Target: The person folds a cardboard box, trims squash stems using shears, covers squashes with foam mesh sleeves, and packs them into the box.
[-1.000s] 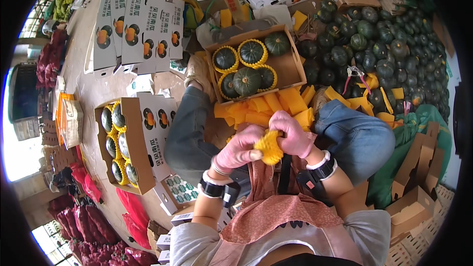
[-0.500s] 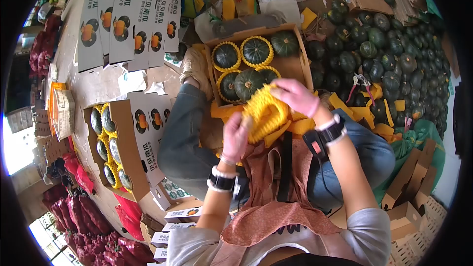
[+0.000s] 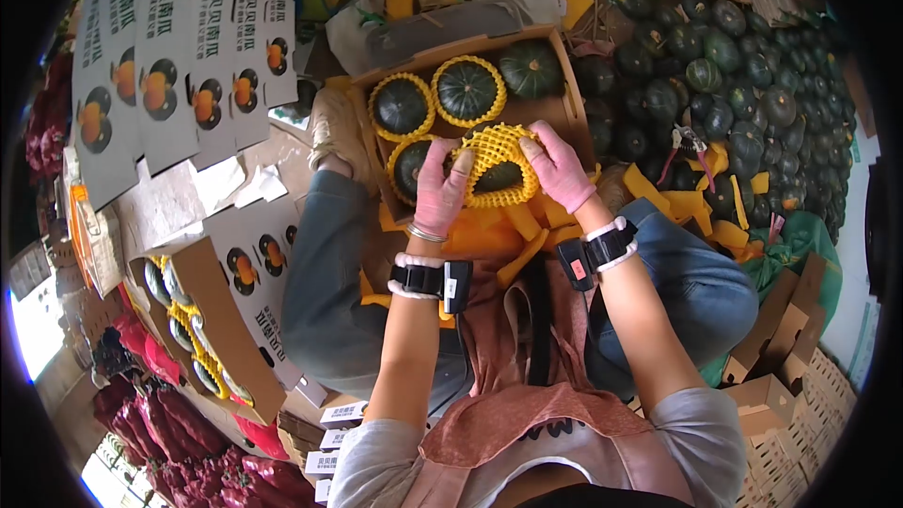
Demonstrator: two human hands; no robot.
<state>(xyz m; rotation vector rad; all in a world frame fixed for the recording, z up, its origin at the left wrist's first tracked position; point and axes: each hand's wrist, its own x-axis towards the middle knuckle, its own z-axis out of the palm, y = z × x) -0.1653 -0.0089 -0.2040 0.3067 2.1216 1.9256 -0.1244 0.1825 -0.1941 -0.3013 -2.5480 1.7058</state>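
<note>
Both my hands wear pink gloves. My left hand grips the left edge of a yellow foam net, and my right hand grips its right edge. The net is stretched over a dark green pumpkin at the front of an open cardboard box. In the same box, netted pumpkins stand at the left and back, and a bare pumpkin sits at the back right. How far the net reaches under the pumpkin is hidden.
A box of netted pumpkins stands at the left, near printed cartons. A large pumpkin pile lies at the right, with pink-handled clippers. Yellow foam pieces lie before my lap.
The crumpled net opened between my hands and moved forward onto the front pumpkin in the box. Both hands moved forward with it. The view has shifted too.
</note>
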